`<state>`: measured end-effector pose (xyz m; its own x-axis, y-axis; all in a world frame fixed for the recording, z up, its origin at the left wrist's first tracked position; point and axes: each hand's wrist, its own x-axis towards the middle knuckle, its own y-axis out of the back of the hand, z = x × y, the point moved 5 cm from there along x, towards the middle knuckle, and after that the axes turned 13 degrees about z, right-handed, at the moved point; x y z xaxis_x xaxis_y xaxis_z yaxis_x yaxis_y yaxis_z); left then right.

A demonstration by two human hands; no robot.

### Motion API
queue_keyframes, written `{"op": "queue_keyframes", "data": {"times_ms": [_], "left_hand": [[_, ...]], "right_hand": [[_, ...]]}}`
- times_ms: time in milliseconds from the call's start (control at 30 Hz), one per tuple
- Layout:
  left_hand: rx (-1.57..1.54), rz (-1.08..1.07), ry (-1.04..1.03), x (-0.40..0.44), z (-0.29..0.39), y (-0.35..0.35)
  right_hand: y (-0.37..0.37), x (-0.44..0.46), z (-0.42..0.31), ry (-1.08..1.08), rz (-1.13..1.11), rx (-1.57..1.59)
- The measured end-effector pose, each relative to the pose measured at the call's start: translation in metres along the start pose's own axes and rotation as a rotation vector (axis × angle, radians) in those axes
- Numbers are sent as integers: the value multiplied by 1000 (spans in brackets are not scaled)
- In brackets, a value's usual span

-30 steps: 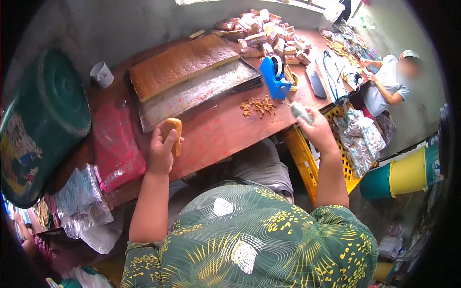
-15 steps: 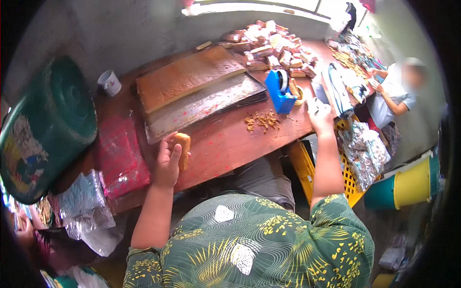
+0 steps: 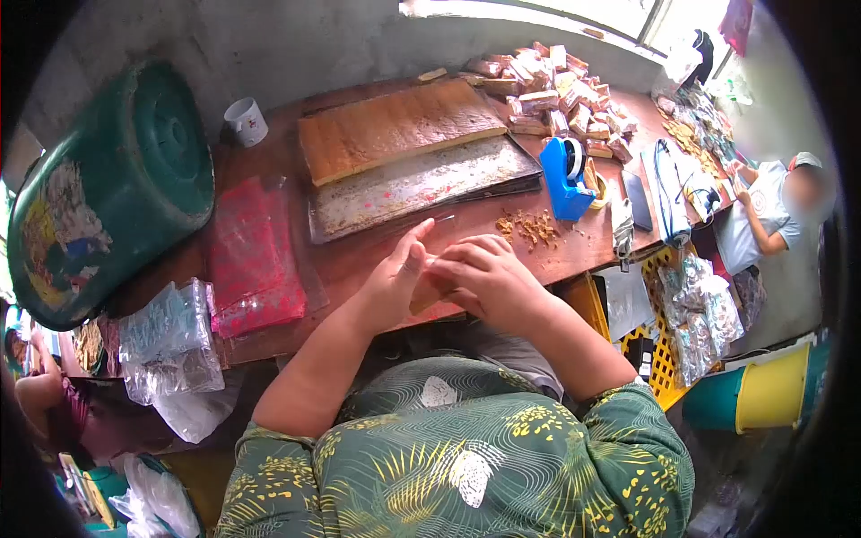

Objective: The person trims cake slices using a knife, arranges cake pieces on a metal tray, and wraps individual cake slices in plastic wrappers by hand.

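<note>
My left hand (image 3: 392,281) and my right hand (image 3: 489,276) meet over the front edge of the table. Between them is a brown bar of cake (image 3: 426,293), mostly covered by my fingers. The left hand is closed around the bar, its thumb and fingertips pointing up. My right hand lies over the bar's right side with bent fingers; whether it pinches anything small is hidden. Just beyond the hands are brown crumbs (image 3: 529,229) and a tray (image 3: 421,188) bearing a large brown cake slab (image 3: 404,125).
A blue tape dispenser (image 3: 567,184) stands right of the tray, before a heap of wrapped bars (image 3: 565,94). Red plastic sheets (image 3: 256,260), a green tub (image 3: 117,188) and a white mug (image 3: 246,122) are leftward. A yellow crate (image 3: 662,350) and another person (image 3: 762,215) are at right.
My right hand has come from beside the tape dispenser to the bar. My left hand has moved right with the bar, and the two hands now meet. The view has shifted.
</note>
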<state>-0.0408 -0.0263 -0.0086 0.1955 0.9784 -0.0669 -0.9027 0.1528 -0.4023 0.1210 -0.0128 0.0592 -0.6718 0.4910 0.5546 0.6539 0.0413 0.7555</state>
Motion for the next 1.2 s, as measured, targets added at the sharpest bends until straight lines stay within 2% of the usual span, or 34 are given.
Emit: {"op": "queue_keyframes", "data": {"times_ms": [33, 133, 167, 200, 233, 267, 300, 333, 433, 567, 667, 767, 867, 900, 1000, 1100, 1200], "left_hand": [[31, 39, -2, -3, 2, 8], [59, 150, -7, -15, 17, 26], [51, 182, -20, -18, 17, 32], [43, 212, -34, -23, 17, 40], [516, 442, -282, -23, 11, 68], [778, 567, -369, -24, 14, 82], [1043, 690, -450, -28, 22, 89], [1312, 810, -528, -34, 27, 92], [1558, 824, -484, -41, 27, 74], [1411, 734, -476, -31, 24, 70], [1459, 670, -496, -22, 19, 73], [1057, 713, -243, -16, 19, 67], [983, 672, -444, -18, 29, 49], [863, 685, -363, -20, 39, 40], [1091, 389, -739, -10, 49, 30], [1197, 262, -466, 23, 37, 26], [1199, 200, -498, 64, 38, -4]], "right_hand": [[6, 0, 4, 2, 33, -18], [9, -15, 33, -323, 137, 184], [8, -23, 46, -316, 205, 142], [-5, -40, 74, -539, 325, 451], [-23, -61, 107, -754, 446, 759], [-36, -77, 125, -971, 563, 1078], [-32, -80, 126, -1031, 673, 1245], [-27, -81, 126, -985, 668, 1476], [-19, -76, 119, -939, 710, 1552], [-30, -82, 128, -873, 659, 1596], [-32, -81, 133, -849, 658, 1620], [-30, -83, 132, -841, 671, 1631], [-30, -79, 129, -850, 673, 1659], [-29, -78, 129, -857, 673, 1671], [-33, -82, 136, -893, 687, 1706], [-33, -81, 137, -877, 684, 1739], [-31, -85, 141, -822, 773, 1713]]}}
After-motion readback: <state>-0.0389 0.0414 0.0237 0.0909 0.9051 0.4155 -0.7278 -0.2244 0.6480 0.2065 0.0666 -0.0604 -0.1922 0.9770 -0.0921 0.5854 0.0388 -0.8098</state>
